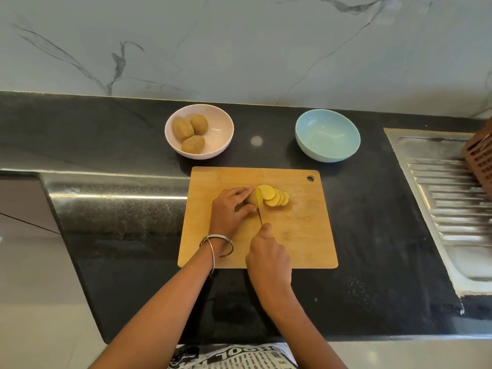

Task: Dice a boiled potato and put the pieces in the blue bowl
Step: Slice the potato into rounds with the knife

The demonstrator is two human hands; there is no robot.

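Note:
On the wooden cutting board lies a boiled potato, partly sliced. Several yellow round slices lean in a row to its right. My left hand grips the uncut brown end of the potato. My right hand holds a knife by its handle, which the fingers hide. The blade stands in the potato just right of my left fingertips. The blue bowl sits behind the board to the right with nothing in it.
A pink bowl holding three whole potatoes stands behind the board to the left. A steel sink drainboard and a brown slotted basket lie at the right. The black counter ends at a marble wall behind.

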